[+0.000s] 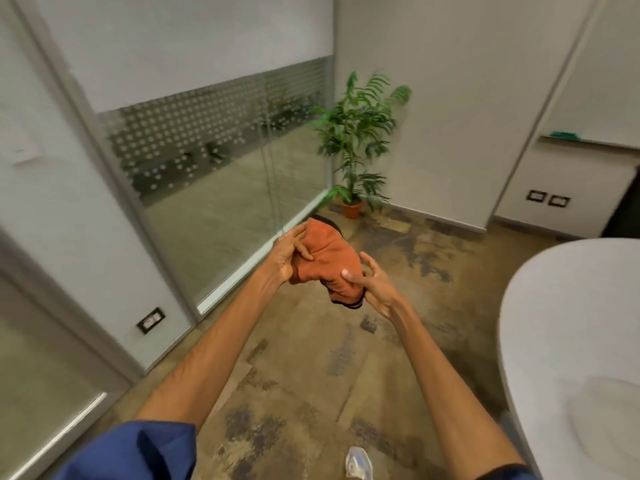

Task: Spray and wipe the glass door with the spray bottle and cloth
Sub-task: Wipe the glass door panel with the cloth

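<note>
Blue sleeve [138, 452] sits right at the bottom left, rolled up above the elbow, and a shoe [359, 463] pokes in at the bottom middle on the mottled brown floor [311, 393]. Both bare arms reach out forward over that floor.

Out at the end of them, both hands are on the orange cloth [329, 261], which is bunched up in mid-air between them, with a dark edge hanging at its lower end. Left hand [289, 254] is wrapped around the cloth's left side, fingers [304, 252] curled in and pressing into the fabric, so it's properly clamped on. Right hand [375, 285] is looser: thumb and one fingertip pinch the cloth's lower right part, the other fingers [369, 259] spread apart and touching nothing.

Glass door [214, 188] stands to the left of the hands, near but apart from the cloth, with a band of white dots across its upper part and a metal frame. Can't spot the spray bottle anywhere.

Potted plant [356, 140] sits in the far corner beside the glass. Curved white tabletop [568, 341] fills the right edge.
</note>
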